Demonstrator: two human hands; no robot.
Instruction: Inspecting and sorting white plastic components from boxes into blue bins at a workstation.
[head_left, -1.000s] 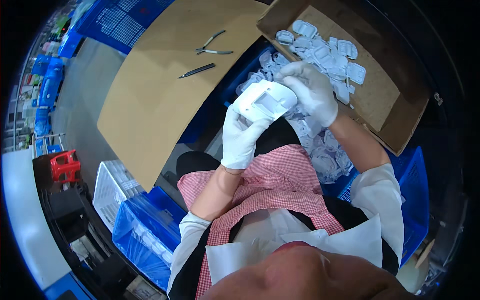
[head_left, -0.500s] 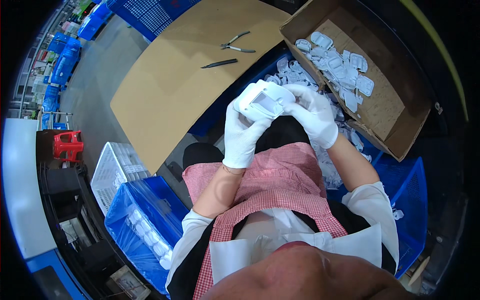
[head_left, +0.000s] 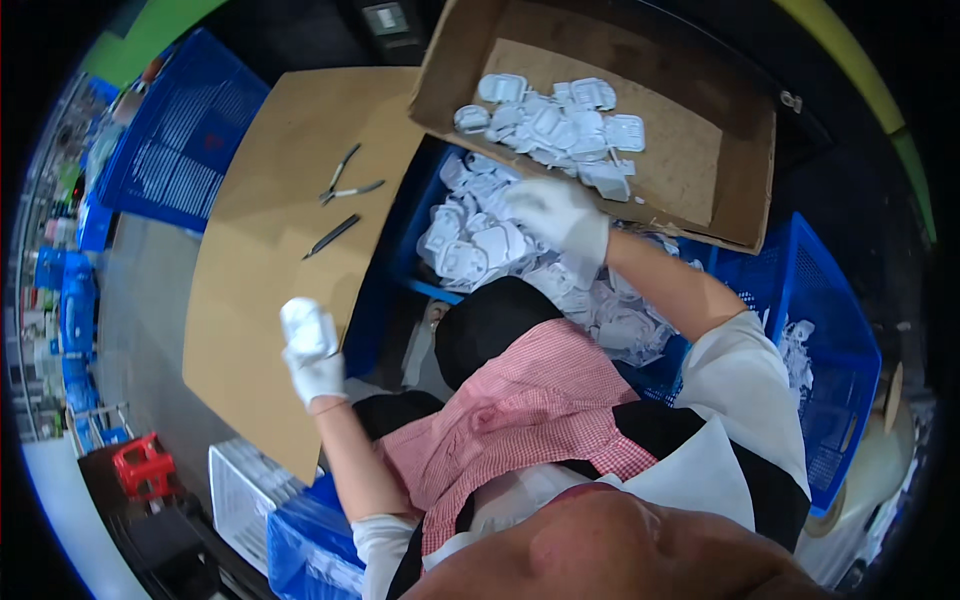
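My left hand (head_left: 318, 374), in a white glove, is closed around a white plastic housing (head_left: 308, 324) above the near part of the tan board (head_left: 230, 350). Over on the right, my gloved right hand (head_left: 565, 215) reaches above a heap of white plastic pieces (head_left: 480, 250) in a blue crate. Its fingers point left and blur into the white pieces, so whether they grip anything cannot be made out.
Pliers (head_left: 348, 188) and a dark slim tool (head_left: 330, 237) lie on the board. A cardboard box (head_left: 690, 170) of white parts stands behind the crate. Blue baskets (head_left: 835, 370) flank me. A red stool (head_left: 145, 466) and white basket (head_left: 240, 490) are at left.
My hands have moved apart. The left carried the white housing left over the board; the right let go of it and moved over the heap. The whole view has turned.
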